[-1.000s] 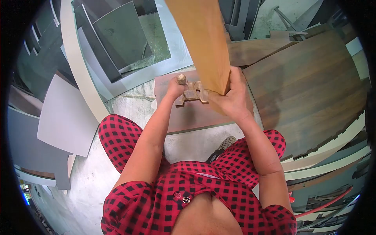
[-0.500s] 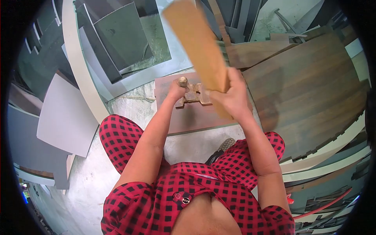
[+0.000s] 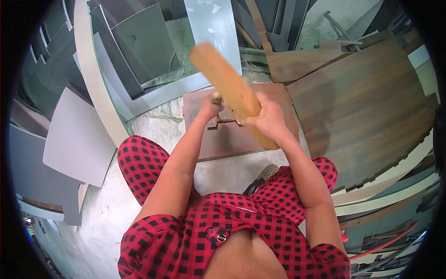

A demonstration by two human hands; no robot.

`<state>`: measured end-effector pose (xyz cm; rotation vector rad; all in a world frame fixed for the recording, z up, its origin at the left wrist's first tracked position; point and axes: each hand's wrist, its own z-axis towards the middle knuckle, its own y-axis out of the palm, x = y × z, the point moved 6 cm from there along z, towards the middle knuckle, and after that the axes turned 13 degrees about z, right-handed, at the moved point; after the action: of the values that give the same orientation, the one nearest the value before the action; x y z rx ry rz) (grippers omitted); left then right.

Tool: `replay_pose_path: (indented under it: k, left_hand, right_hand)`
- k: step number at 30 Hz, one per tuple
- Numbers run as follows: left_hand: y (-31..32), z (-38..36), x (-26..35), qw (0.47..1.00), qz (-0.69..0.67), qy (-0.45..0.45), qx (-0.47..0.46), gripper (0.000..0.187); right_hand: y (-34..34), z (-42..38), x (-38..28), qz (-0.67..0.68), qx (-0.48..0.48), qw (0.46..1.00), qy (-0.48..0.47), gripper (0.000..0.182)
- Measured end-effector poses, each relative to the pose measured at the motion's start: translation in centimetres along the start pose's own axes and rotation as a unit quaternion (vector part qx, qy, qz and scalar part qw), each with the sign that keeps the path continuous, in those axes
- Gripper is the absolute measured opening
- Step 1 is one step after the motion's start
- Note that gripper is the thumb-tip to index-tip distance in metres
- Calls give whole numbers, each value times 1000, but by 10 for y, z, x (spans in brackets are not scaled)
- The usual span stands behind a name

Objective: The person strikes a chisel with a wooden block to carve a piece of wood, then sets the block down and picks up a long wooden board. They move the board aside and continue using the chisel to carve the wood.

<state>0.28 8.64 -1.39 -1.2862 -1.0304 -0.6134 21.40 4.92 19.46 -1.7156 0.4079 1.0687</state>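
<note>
A brown board [image 3: 241, 144] lies on the floor in front of me. On it rests a notched wooden piece [image 3: 226, 116], partly hidden behind a long orange-brown wooden bar [image 3: 227, 81]. My right hand [image 3: 268, 116] is wrapped round the bar near its lower end, and the bar slants up to the left above the board. My left hand [image 3: 211, 108] grips an upright, round-topped wooden peg [image 3: 216, 97] at the left end of the notched piece.
A large wood-grain panel [image 3: 362, 111] lies on the right. Grey-white sheets [image 3: 79, 139] and a curved cream strip [image 3: 93, 79] are at the left. A pale blue-grey panel [image 3: 216, 32] and dark offcuts stand at the back. My knees flank the brown board.
My right hand has come down and slightly left with the wooden bar, whose far end now sits lower, over the board's back edge. My left hand holds its place on the peg.
</note>
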Motion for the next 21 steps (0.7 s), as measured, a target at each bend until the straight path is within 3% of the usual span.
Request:
replay_pose_path:
  k: [1, 3, 7, 8, 9, 10, 12, 13, 15, 16, 18, 19, 21]
  left_hand:
    - [-1, 1, -1, 1000, -1, 0, 1, 23]
    - [-1, 1, -2, 999, 31, 7, -9, 23]
    - [1, 3, -8, 998, 64, 4, 4, 24]
    - [3, 5, -14, 999, 39, -1, -11, 25]
    - [5, 7, -16, 1000, 13, -6, -24, 26]
    - [6, 6, -10, 1000, 13, -2, -22, 26]
    - [-7, -6, 17, 968, 160, 144, 131, 29]
    - [-11, -8, 18, 968, 160, 142, 129, 29]
    - [4, -4, -4, 997, 28, -51, -58, 32]
    - [7, 1, -13, 997, 25, -53, -58, 32]
    - [9, 10, -27, 998, 39, -34, -33, 34]
    - [6, 7, -18, 998, 37, -36, -31, 34]
    - [2, 1, -7, 995, 93, -41, -23, 36]
  right_hand:
    - [0, -3, -5, -1, -1, 1000, -1, 48]
    - [-13, -13, -25, 270, 87, 945, -161, 46]
    - [-11, -15, -21, 305, 136, 913, -233, 50]
    - [6, -4, 0, 125, 74, 982, -119, 52]
    - [19, 3, 26, -63, 8, 998, 0, 54]
    - [21, 7, 40, -64, 10, 998, -3, 54]
    - [38, 7, 51, -135, -96, 986, 20, 55]
    - [38, 7, 45, -134, -98, 986, 21, 55]
    - [21, 7, 27, -124, -60, 989, 46, 47]
    - [15, 3, 20, -126, -61, 989, 47, 47]
    - [-2, -5, -3, 61, 23, 997, -49, 51]
    - [-4, -8, -11, 59, 20, 997, -50, 51]
    - [-18, -17, -32, 324, 105, 924, -173, 56]
